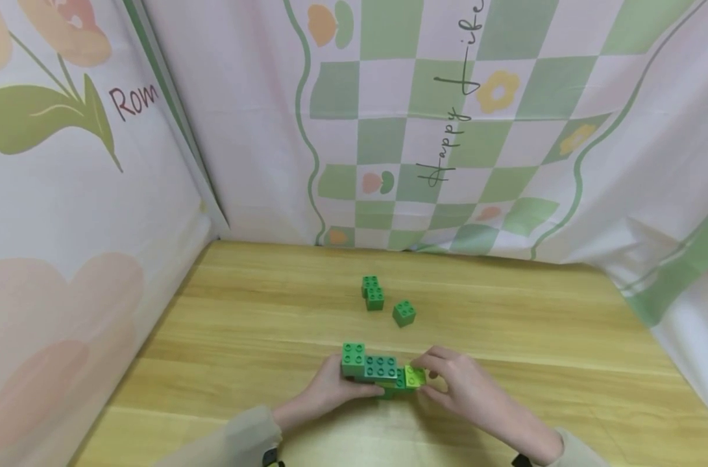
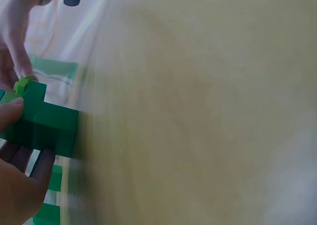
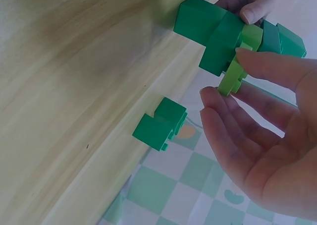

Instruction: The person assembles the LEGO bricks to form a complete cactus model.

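Note:
My left hand [image 1: 328, 391] grips a block build [image 1: 380, 368] of several joined bricks, mostly dark green, from its left end. A brighter green square brick [image 1: 354, 355] tops that end. At the right end sits a thin lime-green brick [image 1: 415, 376], which my right hand [image 1: 466, 384] pinches between thumb and fingers. The right wrist view shows the lime brick [image 3: 231, 77] against the side of the dark green bricks, with the thumb on it; whether it is fully pressed on, I cannot tell. In the left wrist view, the left thumb [image 2: 11, 112] lies over the build.
Beyond the hands, two green bricks [image 1: 374, 299] touch each other on the wooden table [image 1: 260, 311]. A single green brick [image 1: 404, 313] lies to their right. Patterned cloth [image 1: 260, 143] hangs along the table's back and left edges.

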{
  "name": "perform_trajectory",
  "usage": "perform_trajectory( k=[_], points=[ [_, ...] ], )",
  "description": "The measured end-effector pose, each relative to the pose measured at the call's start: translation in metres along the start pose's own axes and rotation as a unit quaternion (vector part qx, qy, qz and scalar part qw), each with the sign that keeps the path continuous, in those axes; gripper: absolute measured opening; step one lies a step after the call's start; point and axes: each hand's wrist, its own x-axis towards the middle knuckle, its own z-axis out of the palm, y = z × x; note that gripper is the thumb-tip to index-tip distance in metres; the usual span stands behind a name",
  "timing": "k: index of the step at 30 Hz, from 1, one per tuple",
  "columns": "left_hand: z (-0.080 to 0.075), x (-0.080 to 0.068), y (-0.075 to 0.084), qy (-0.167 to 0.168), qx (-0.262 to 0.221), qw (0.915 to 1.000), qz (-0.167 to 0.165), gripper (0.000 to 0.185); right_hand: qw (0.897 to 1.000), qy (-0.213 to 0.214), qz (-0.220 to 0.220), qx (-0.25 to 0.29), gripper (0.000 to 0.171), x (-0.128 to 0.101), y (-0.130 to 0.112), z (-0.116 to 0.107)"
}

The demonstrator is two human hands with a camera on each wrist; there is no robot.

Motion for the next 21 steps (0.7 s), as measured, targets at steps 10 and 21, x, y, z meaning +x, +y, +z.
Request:
perform_trajectory(
  k=[10, 21],
  points=[
    [0.0016, -0.0009, 0.0007, 0.015, 0.006, 0.9998, -0.007, 0.046, 0.999, -0.007, -0.033, 0.005, 0.038, 0.0019, 0.0014, 0.0013],
    [0.0009, -0.0012, 0.0010, 0.013, 0.007, 0.9999, 0.002, 0.044, 0.998, -0.009, -0.039, 0.044, 0.037, 0.0016, 0.0059, 0.0070]
  ],
)
